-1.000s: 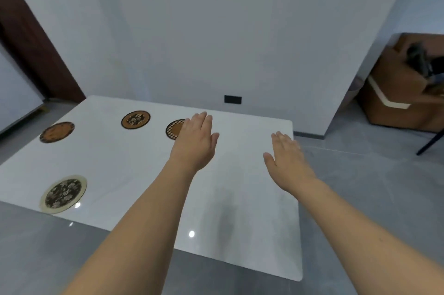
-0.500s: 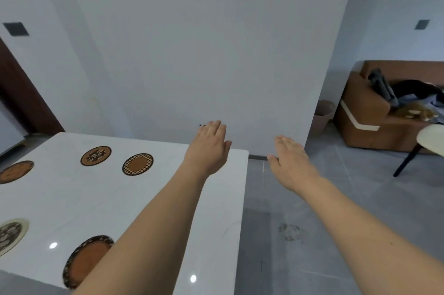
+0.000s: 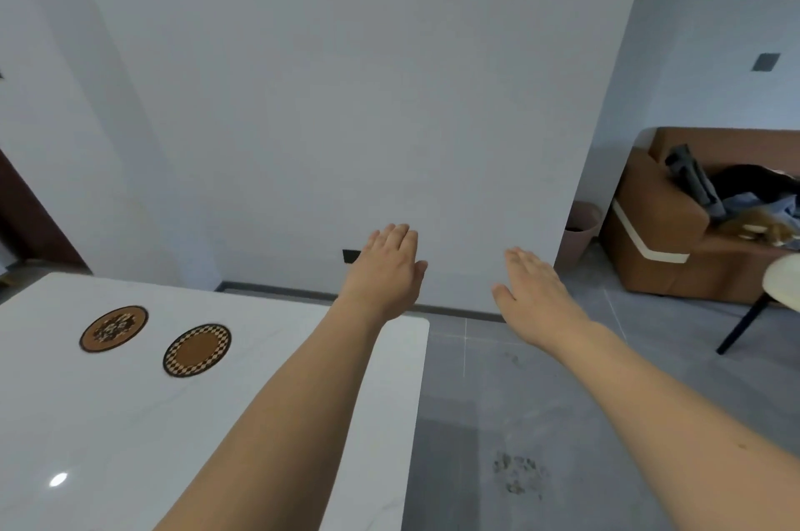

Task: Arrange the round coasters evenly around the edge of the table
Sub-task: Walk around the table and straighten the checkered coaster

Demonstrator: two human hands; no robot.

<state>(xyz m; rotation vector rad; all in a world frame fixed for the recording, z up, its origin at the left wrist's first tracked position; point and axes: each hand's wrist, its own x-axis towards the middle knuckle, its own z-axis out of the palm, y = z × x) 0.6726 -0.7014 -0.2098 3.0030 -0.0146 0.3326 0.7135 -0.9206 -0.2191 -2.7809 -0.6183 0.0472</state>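
- Overhead, held left hand and right hand out flat, fingers straight and together, gripping nothing.
- Left floral coaster just beside checkered coaster, seemingly nearer the table's far edge.

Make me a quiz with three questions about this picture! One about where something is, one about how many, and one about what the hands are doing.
1. Where is the checkered coaster?
A. On the floor
B. On the table, right of the flowery coaster
C. On the sofa

2. How many coasters show?
A. Two
B. Five
C. None

3. What are the hands doing?
A. Both grip coasters
B. One holds a cup
C. Both are open and hold nothing

Answers:
1. B: the checkered coaster lies on the table, just right of the flowery coaster.
2. A: only those two are in view.
3. C: the left hand and the right hand have straight fingers, with nothing in them.
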